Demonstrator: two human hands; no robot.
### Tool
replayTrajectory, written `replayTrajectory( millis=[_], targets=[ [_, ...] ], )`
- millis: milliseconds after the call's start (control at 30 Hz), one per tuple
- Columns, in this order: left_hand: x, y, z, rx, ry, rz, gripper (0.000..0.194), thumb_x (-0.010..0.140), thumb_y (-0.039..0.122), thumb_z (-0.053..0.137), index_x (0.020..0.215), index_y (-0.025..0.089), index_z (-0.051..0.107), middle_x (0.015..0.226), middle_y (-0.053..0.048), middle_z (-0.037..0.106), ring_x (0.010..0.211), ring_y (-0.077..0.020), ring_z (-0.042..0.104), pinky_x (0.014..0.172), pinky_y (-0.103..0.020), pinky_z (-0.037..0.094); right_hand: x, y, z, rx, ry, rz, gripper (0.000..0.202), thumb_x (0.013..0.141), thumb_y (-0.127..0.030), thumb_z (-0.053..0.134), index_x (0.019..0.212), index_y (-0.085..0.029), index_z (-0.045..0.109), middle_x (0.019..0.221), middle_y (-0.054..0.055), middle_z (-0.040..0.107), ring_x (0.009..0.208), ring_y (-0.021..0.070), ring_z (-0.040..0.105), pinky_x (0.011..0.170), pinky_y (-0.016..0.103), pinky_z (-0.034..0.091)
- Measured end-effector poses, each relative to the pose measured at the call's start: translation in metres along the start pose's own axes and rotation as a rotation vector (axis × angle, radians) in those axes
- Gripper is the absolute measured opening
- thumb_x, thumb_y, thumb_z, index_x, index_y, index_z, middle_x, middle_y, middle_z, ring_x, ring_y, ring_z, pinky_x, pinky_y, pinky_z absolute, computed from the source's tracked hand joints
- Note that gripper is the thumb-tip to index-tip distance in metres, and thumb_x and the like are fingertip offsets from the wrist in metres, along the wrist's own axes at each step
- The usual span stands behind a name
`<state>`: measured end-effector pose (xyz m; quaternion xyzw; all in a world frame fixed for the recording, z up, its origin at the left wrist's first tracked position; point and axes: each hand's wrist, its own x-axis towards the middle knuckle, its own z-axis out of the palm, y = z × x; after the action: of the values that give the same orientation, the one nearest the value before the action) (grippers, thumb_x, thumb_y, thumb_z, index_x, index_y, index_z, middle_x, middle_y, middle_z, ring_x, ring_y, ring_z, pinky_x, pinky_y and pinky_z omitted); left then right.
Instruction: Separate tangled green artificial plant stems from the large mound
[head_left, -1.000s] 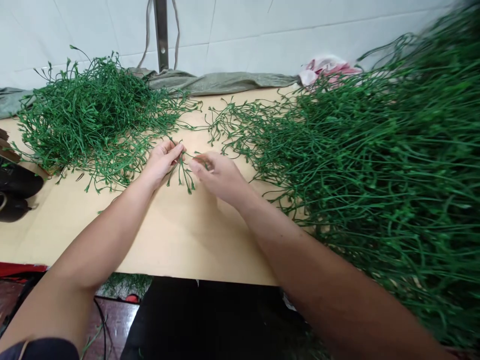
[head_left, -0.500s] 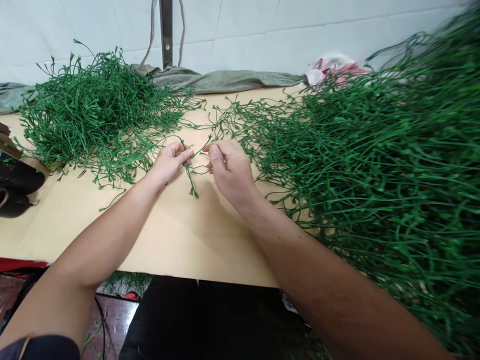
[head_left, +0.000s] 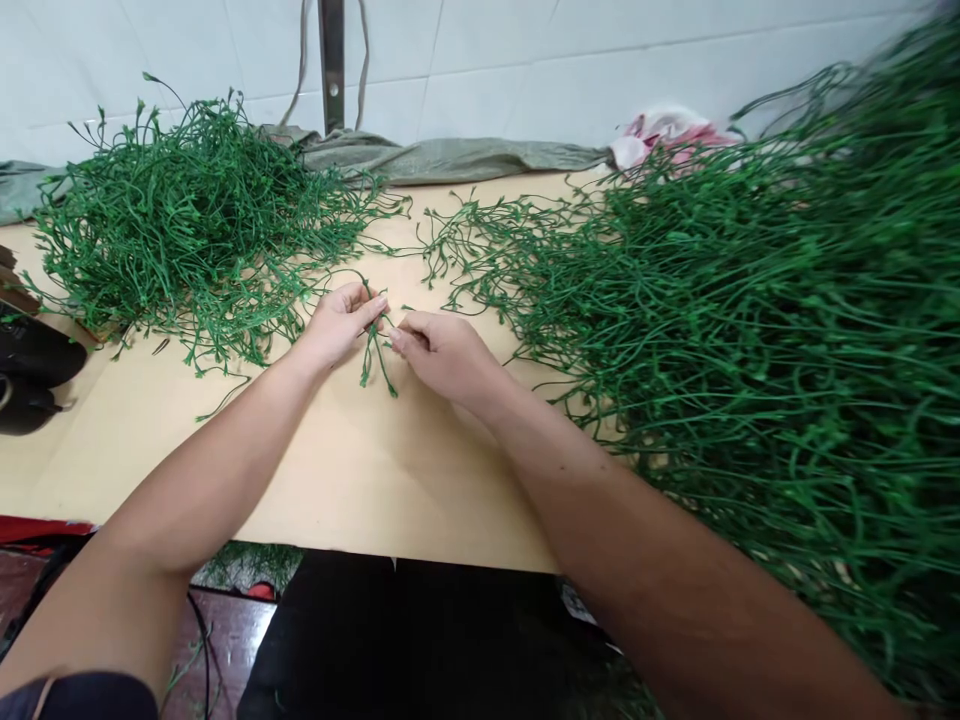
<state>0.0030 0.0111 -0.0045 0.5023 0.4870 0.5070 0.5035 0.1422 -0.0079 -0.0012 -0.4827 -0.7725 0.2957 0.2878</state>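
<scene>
Thin green artificial plant stems [head_left: 371, 345] with small budded tips are pinched between the thumb and fingers of my left hand [head_left: 336, 325]. Two of their ends hang down below the fingertips, and one longer stem curves back over the hand. Close by on the right, my right hand [head_left: 444, 355] is closed in a pinch on part of the same green stems, just beside the left fingertips. Its other fingers are curled under and partly hidden.
A heap of similar green stems [head_left: 180, 215] lies at the back left. A much larger pile [head_left: 750, 330] covers the right side. Black cylindrical objects [head_left: 37, 350] stand at the left edge. Grey cloth [head_left: 465, 160] and a pink-white cloth [head_left: 667, 140] lie along the wall behind the tabletop [head_left: 360, 480].
My right hand has moved left and slightly down, up to the left fingertips. A stem that pointed up to the right now hangs down. My left hand stays in place.
</scene>
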Motion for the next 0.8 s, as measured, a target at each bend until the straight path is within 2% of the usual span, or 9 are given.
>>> replayTrajectory(
  millis=[167, 233, 367, 400, 467, 533, 667, 733, 800],
  targets=[
    [0.004, 0.002, 0.003, 0.065, 0.011, -0.033, 0.023, 0.078, 0.005, 0.054, 0.057, 0.013, 0.046, 0.052, 0.004, 0.05, 0.048, -0.0046, 0.045, 0.056, -0.02, 0.035, -0.001, -0.003, -0.003, -0.04, 0.052, -0.116, 0.026, 0.08, -0.022, 0.042, 0.055, -0.02, 0.033, 0.051, -0.002, 0.033, 0.053, 0.0109, 0.031, 0.055, 0.025, 0.023],
    [0.007, 0.003, 0.003, 0.112, 0.076, -0.035, 0.024, 0.078, 0.005, 0.053, 0.057, 0.013, 0.046, 0.05, 0.005, 0.047, 0.046, -0.0042, 0.041, 0.053, -0.019, 0.034, -0.006, -0.009, -0.002, -0.08, 0.075, -0.168, 0.026, 0.08, -0.022, 0.04, 0.056, -0.02, 0.031, 0.052, -0.001, 0.035, 0.054, 0.0117, 0.032, 0.056, 0.026, 0.024],
    [0.012, 0.005, -0.009, 0.057, 0.354, -0.093, 0.024, 0.085, 0.011, 0.044, 0.062, 0.016, 0.042, 0.048, 0.007, 0.039, 0.04, -0.004, 0.036, 0.047, -0.018, 0.031, -0.023, -0.035, 0.01, -0.061, -0.09, -0.393, 0.023, 0.08, -0.02, 0.037, 0.059, -0.02, 0.031, 0.059, 0.002, 0.042, 0.06, 0.0132, 0.038, 0.06, 0.026, 0.028],
    [0.013, 0.006, -0.013, 0.016, 0.372, -0.112, 0.023, 0.087, 0.014, 0.042, 0.064, 0.016, 0.042, 0.048, 0.007, 0.039, 0.039, -0.0041, 0.036, 0.046, -0.018, 0.032, -0.026, -0.041, 0.014, -0.051, -0.139, -0.454, 0.023, 0.082, -0.021, 0.037, 0.059, -0.02, 0.031, 0.06, 0.002, 0.043, 0.062, 0.0134, 0.039, 0.061, 0.027, 0.029],
    [0.012, 0.006, -0.019, -0.061, 0.317, -0.122, 0.021, 0.088, 0.018, 0.042, 0.067, 0.017, 0.043, 0.049, 0.007, 0.041, 0.039, -0.0042, 0.038, 0.045, -0.018, 0.033, -0.027, -0.045, 0.02, -0.03, -0.155, -0.494, 0.025, 0.084, -0.024, 0.037, 0.06, -0.02, 0.032, 0.061, 0.002, 0.043, 0.063, 0.0134, 0.039, 0.062, 0.027, 0.03],
    [0.01, 0.006, -0.021, -0.106, 0.229, -0.098, 0.02, 0.087, 0.02, 0.046, 0.067, 0.016, 0.045, 0.051, 0.006, 0.046, 0.041, -0.0035, 0.04, 0.045, -0.016, 0.034, -0.021, -0.038, 0.019, 0.019, -0.055, -0.387, 0.024, 0.084, -0.024, 0.038, 0.06, -0.02, 0.035, 0.062, 0.001, 0.043, 0.062, 0.0129, 0.039, 0.062, 0.027, 0.03],
    [0.007, 0.005, -0.017, -0.152, 0.144, -0.084, 0.019, 0.085, 0.02, 0.05, 0.067, 0.014, 0.047, 0.056, 0.003, 0.053, 0.044, -0.0015, 0.041, 0.045, -0.013, 0.033, -0.003, -0.005, 0.005, 0.187, 0.202, 0.039, 0.018, 0.084, -0.022, 0.042, 0.066, -0.019, 0.046, 0.055, -0.003, 0.036, 0.053, 0.0105, 0.034, 0.054, 0.026, 0.027],
    [0.006, 0.005, -0.015, -0.166, 0.141, -0.087, 0.019, 0.085, 0.022, 0.051, 0.068, 0.014, 0.047, 0.058, 0.003, 0.055, 0.046, -0.0012, 0.043, 0.047, -0.013, 0.034, 0.003, 0.007, 0.001, 0.247, 0.222, 0.163, 0.013, 0.084, -0.023, 0.043, 0.074, -0.018, 0.051, 0.051, -0.005, 0.031, 0.048, 0.0096, 0.028, 0.05, 0.026, 0.023],
    [0.005, 0.005, -0.013, -0.176, 0.143, -0.077, 0.018, 0.084, 0.025, 0.053, 0.07, 0.014, 0.048, 0.061, 0.003, 0.057, 0.048, -0.0011, 0.045, 0.049, -0.012, 0.036, 0.005, 0.012, 0.002, 0.252, 0.203, 0.165, 0.011, 0.083, -0.025, 0.046, 0.084, -0.017, 0.053, 0.05, -0.007, 0.029, 0.047, 0.0094, 0.028, 0.05, 0.026, 0.023]
  ],
)
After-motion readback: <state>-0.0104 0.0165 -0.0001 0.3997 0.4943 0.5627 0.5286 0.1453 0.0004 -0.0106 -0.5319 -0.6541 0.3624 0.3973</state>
